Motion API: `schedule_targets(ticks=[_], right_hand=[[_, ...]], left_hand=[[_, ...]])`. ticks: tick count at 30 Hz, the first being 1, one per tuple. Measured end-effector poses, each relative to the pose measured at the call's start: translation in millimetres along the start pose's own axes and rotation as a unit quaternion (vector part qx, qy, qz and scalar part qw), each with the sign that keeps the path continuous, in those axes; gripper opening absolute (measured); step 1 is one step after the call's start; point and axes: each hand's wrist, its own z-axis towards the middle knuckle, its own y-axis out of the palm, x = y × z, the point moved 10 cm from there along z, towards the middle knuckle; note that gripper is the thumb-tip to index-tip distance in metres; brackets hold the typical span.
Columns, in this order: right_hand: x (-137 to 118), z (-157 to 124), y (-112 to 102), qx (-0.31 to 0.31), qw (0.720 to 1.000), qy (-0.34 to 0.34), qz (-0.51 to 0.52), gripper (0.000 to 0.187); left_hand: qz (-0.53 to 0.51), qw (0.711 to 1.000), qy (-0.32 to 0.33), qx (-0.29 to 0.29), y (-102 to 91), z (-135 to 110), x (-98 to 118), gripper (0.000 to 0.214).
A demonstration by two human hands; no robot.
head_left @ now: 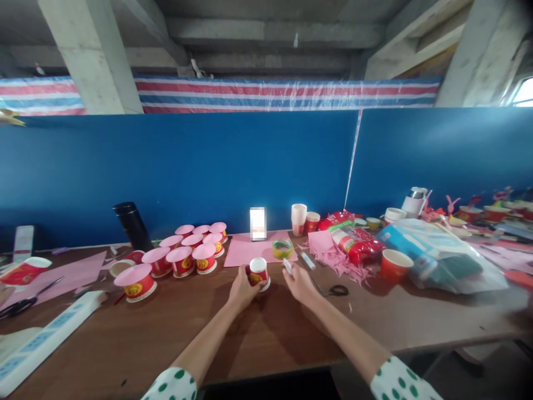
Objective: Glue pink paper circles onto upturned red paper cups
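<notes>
Near the middle of the brown table (254, 355), a red paper cup (260, 274) stands with its white round end facing up, slightly tilted. The person's left hand (242, 288) is clamped around its left side, the thumb across the front. To the right, just apart from the cup, the right hand (300, 282) pinches a small white item (287, 266) between its fingertips, pointing it toward the cup; what the item is cannot be told.

Beyond the hands, a pink sheet (238, 251) lies flat, bearing a roll of tape (282, 249) and, at its far edge, a bright upright object (258, 224) with blurred details. Beside the right hand lie black-handled scissors (339, 290) and a slim white-and-blue piece (308, 261). Farther right are pink paper scraps (347, 268), red packets (362, 245), an orange-red cup (396, 268) and a clear plastic bag (478, 272).

Left of the hands, a cluster of red cups topped with pink discs (182, 254) sits near a black bottle (135, 229), which leans in this view. Closer to the person, a white power strip (54, 340) stretches along the left side.
</notes>
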Motion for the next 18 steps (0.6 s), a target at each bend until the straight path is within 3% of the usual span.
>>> schedule_targets(ticks=[3,6,14,18], right_hand=[[-22.6,-4.6,23.2,0.006,0.999,-0.012,0.044,0.021],[-34.7,-9.6,31.4,0.019,0.996,-0.027,0.081,0.021],[-34.6,-21.7,27.1,0.036,0.993,-0.022,0.108,0.022],[-31.0,-22.3,24.8,0.042,0.994,-0.001,0.105,0.021]], left_hand=[[0.007,1.000,0.015,0.012,-4.9,-4.1,3.1,0.057],[-0.010,0.999,0.048,0.016,-12.7,-10.9,5.8,0.055],[-0.070,0.995,0.066,0.025,-13.2,-24.8,6.0,0.053],[-0.053,0.996,0.065,0.023,-9.8,-27.8,8.3,0.053]])
